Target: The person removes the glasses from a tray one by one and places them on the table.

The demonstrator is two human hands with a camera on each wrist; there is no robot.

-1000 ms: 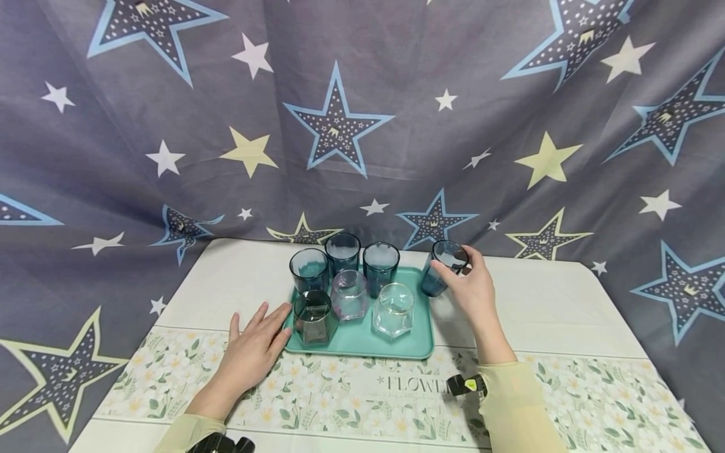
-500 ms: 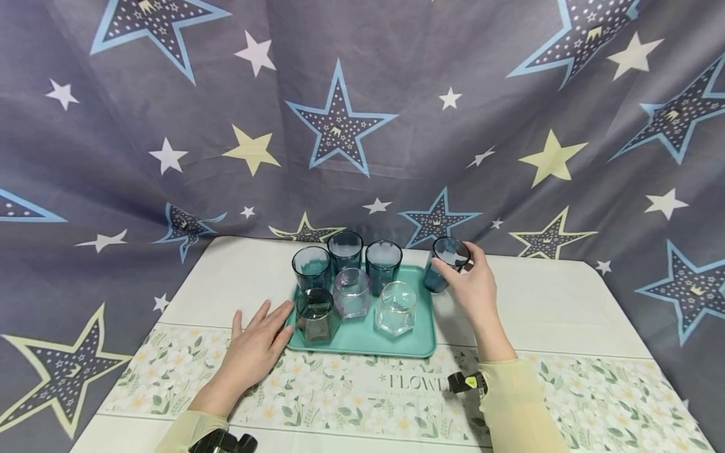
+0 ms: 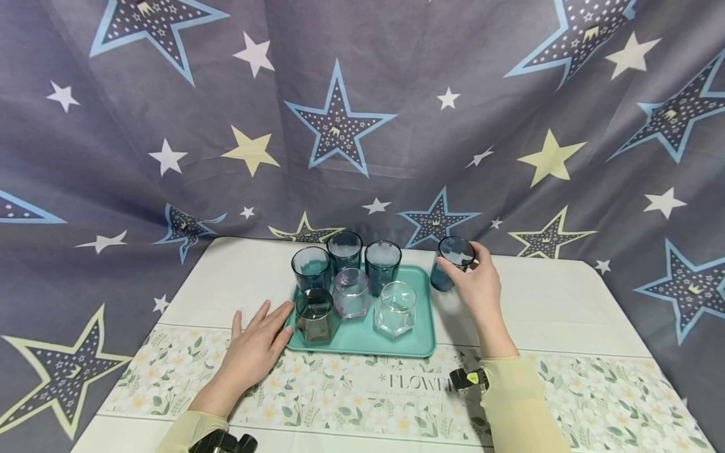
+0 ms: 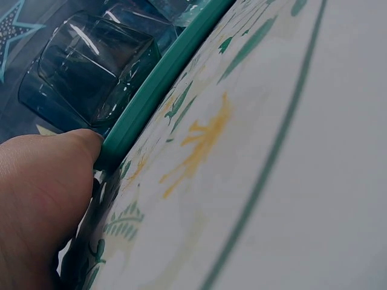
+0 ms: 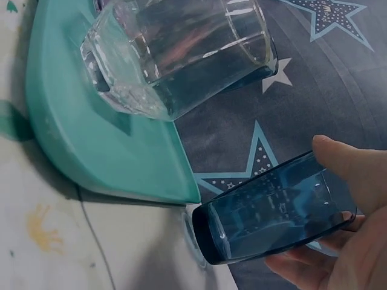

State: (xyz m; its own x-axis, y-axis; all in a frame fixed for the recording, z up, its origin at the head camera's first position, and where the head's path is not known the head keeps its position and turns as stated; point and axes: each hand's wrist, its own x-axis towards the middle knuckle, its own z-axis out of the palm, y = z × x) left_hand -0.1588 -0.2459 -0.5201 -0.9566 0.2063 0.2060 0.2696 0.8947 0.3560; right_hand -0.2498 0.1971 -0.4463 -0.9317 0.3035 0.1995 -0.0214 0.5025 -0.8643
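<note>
My right hand (image 3: 478,286) grips a blue drinking glass (image 3: 447,270) near its rim, thumb on one side and fingers on the other. In the right wrist view the same blue glass (image 5: 272,208) stands just off the corner of a teal tray (image 5: 109,163). Near the tray's left edge my left hand (image 3: 252,349) lies with its fingers extended, fingertips touching the rim. The left wrist view shows the thumb (image 4: 72,148) against the tray rim (image 4: 151,90). On the tray are a dark grey glass (image 3: 316,318), a pinkish glass (image 3: 351,296) and a clear faceted glass (image 3: 395,311).
Behind these, three more blue glasses stand toward the tray's back: a left one (image 3: 311,267), a middle one (image 3: 344,246) and a right one (image 3: 383,261). A white tablecloth (image 3: 544,302) with a floral band covers the table. A star-patterned curtain (image 3: 362,207) hangs at the back edge.
My right hand has shifted slightly right with the blue glass, which now stands apart from the tray's edge. The left hand stays in place at the tray.
</note>
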